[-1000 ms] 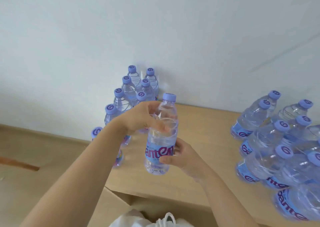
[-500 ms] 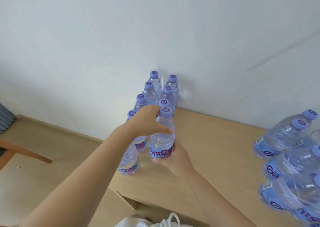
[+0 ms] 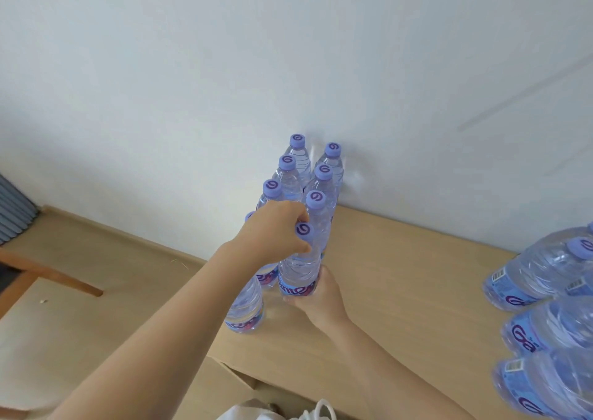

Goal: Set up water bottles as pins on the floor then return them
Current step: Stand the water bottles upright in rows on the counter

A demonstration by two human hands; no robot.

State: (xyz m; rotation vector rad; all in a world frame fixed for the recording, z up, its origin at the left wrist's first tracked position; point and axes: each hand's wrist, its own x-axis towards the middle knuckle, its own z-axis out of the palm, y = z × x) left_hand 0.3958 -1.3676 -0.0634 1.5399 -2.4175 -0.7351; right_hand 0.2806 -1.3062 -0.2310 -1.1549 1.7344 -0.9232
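The person holds one clear plastic water bottle with a lilac cap and a blue label with purple letters (image 3: 301, 267) in both hands, above a light wooden surface (image 3: 401, 291) that stands against a white wall (image 3: 288, 50). The left hand (image 3: 276, 235) comes from the upper side and its fingers are curled around the neck and shoulder of the held bottle, just under the cap. The right hand (image 3: 316, 294) holds the lower part of the same bottle, with the fingers wrapped around the label near the bottom. The bottle is upright or only a little tilted; whether its bottom already touches the surface cannot be told, because the right hand covers it. Just behind and to the left of it, two short rows of similar bottles with lilac caps (image 3: 300, 169) stand upright on the surface and go back until the wall. One bottle at the front of the left row (image 3: 245, 309) stands just beside the left forearm. At the right edge of the view, a group of the same bottles lies on its side (image 3: 545, 294), well apart from the hands. On the left, lower than the surface, there is a pale floor (image 3: 64, 291) and a brown wooden leg of some furniture (image 3: 64, 278).
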